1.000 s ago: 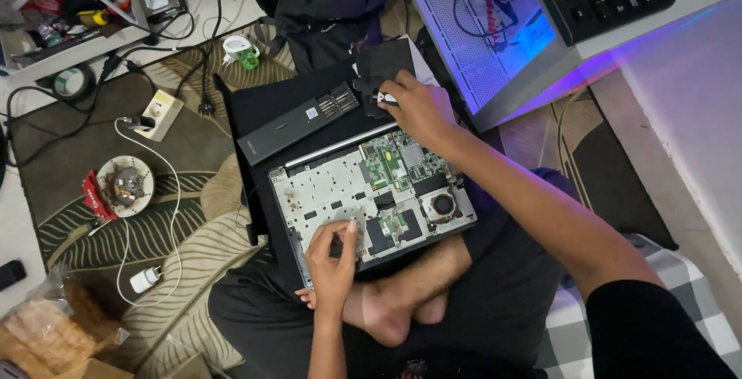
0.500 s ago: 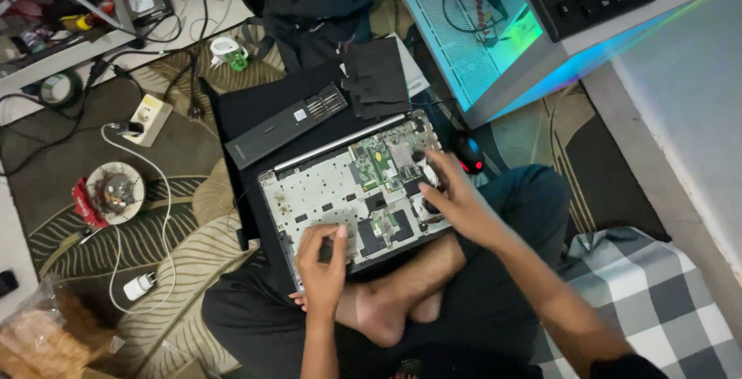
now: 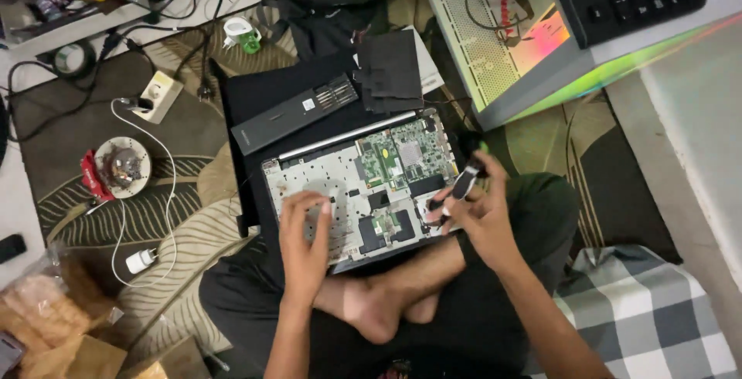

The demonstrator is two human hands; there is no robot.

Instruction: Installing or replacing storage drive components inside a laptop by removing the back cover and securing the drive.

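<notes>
Gripping a screwdriver (image 3: 464, 184) at the laptop's (image 3: 340, 186) right edge — right hand (image 3: 479, 217).

- Floor w/ leaf-pattern rug (image 3: 178, 217)
- On rug: power strip (image 3: 158, 95) w/ white cable, round dish (image 3: 122, 166), white charger (image 3: 140, 260), tape roll (image 3: 73, 58), black cloth (image 3: 390, 70)
- PC case (image 3: 533, 47) on floor, right; checked cloth (image 3: 641, 309) by it
- Plastic bag (image 3: 46, 309) at bottom left
</notes>
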